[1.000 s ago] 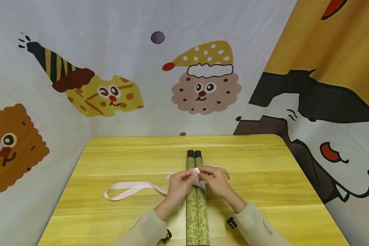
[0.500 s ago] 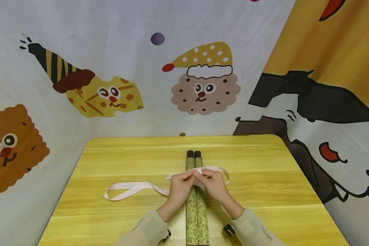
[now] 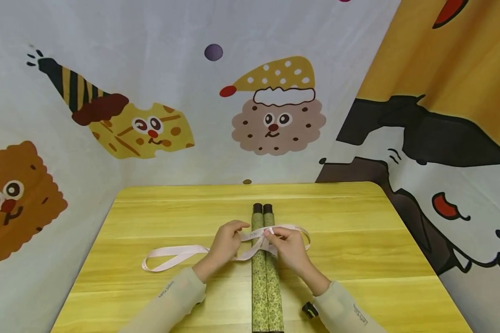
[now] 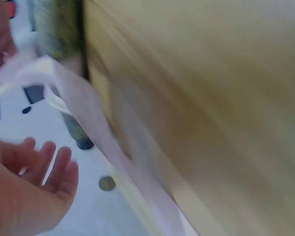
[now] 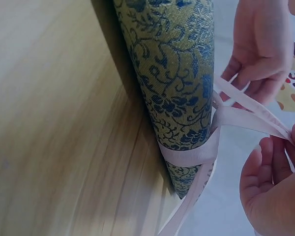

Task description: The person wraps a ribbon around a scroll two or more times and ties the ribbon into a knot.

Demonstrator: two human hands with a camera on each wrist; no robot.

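Note:
Two scrolls (image 3: 267,286) in green patterned cloth with black end knobs lie side by side on the wooden table (image 3: 150,212). A pale pink ribbon (image 3: 175,252) circles them, clearly wrapped round the cloth in the right wrist view. My right hand (image 3: 290,247) pinches a fold of this ribbon between thumb and fingers just above the scrolls. To their left is my left hand (image 3: 225,243), its fingers loosely bent beside the ribbon. In the left wrist view that left hand (image 4: 29,191) holds nothing, and a blurred ribbon strand (image 4: 88,108) runs past it.
One ribbon tail lies in a long loop on the table's left side; another loop (image 3: 306,236) curves out right of the scrolls. A small black object (image 3: 310,310) is by the right sleeve (image 3: 346,307). A cartoon-printed curtain (image 3: 162,60) hangs behind the table.
My left hand has let go at the ribbon fold and moved left, off the scrolls, its fingers loosening. My right hand keeps its pinch and has barely moved over the last half second.

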